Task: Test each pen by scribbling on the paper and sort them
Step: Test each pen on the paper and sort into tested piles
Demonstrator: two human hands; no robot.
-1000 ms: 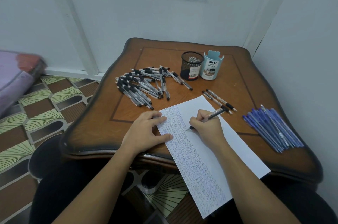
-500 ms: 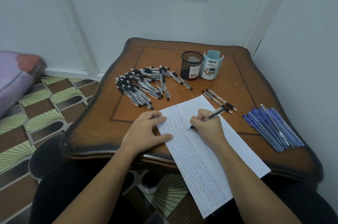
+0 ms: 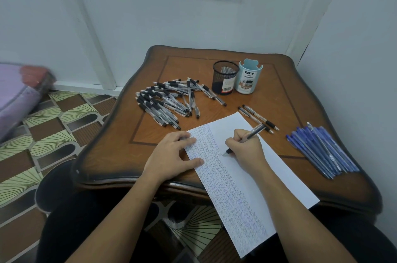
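Your right hand [image 3: 245,147] is gripping the pen [image 3: 251,134], tip on the paper [image 3: 277,176]; your left hand [image 3: 171,155] is lying flat on its unreadable scribbles. The blue holder [image 3: 247,81] is showing "DIY DESK ORGANIZER".

Home room: patterned floor tiles [image 3: 49,131], carved wooden table [image 3: 133,133].

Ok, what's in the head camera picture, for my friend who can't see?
The right hand holds a pen to the paper while the left hand presses the sheet onto a table. Black pens lie heaped at the left, blue pens at the right, a mesh cup and a blue cup at the back.
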